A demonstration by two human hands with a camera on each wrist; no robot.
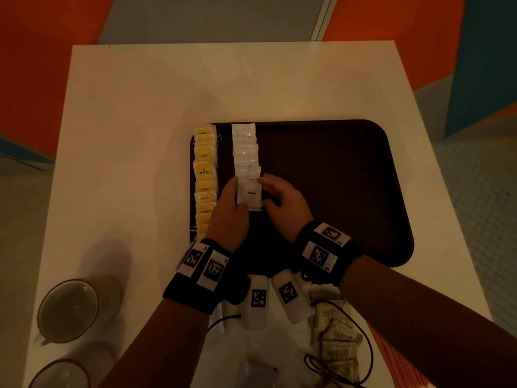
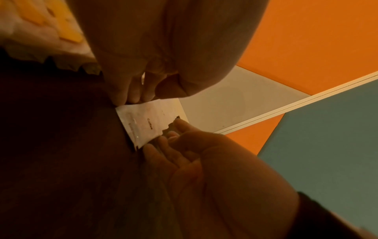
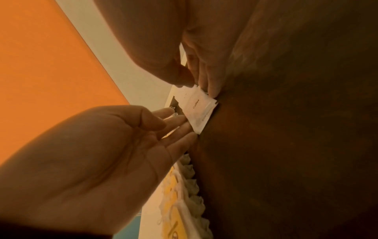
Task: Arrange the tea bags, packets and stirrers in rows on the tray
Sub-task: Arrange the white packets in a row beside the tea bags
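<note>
On the left of the dark brown tray [image 1: 335, 191] lies a column of yellow tea bags [image 1: 205, 177], with a column of white coffee packets [image 1: 245, 148] beside it. The nearest coffee packet [image 1: 249, 193] [image 2: 147, 124] [image 3: 200, 110] lies flat at the column's near end. My left hand [image 1: 230, 200] [image 3: 122, 137] touches its left edge with straight fingers [image 3: 180, 122]. My right hand [image 1: 277, 198] [image 2: 194, 153] touches its right edge with thumb and fingertips [image 2: 161, 140]. Neither hand wraps round the packet.
Two cups [image 1: 67, 309] [image 1: 58, 373] stand at the table's near left. A pile of beige packets [image 1: 335, 340] and a bundle of orange sticks [image 1: 397, 365] lie near the front right. The tray's right half is bare. The white table [image 1: 140, 107] ends at orange and blue walls.
</note>
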